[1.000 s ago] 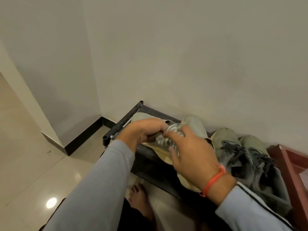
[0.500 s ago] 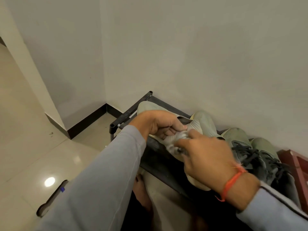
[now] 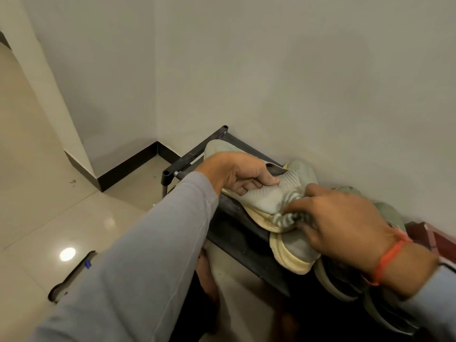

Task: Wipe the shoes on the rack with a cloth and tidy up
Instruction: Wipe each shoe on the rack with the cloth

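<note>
Plain off-white wall (image 3: pixel 296 82) with black skirting (image 3: pixel 128 166) at corner, glossy beige tiled floor (image 3: pixel 49 213) with a bright light reflection (image 3: pixel 67 254), dark flat object (image 3: pixel 71 277) on floor lower left, reddish-brown box (image 3: pixel 434 236) far right.

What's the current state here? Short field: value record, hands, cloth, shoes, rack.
left hand: grips the collar of the pale shoe, fingers curled inside the opening
right hand: holds the striped cloth bunched against the shoe's side, near the sole
pale shoe: on the rack, tilted towards the front edge
second pale shoe: beside it, under the right hand
dark-laced shoes: further right, mostly hidden by the right arm
rack: black, against the wall
floor: dark object lying on the tiles, left of the sleeve
</note>
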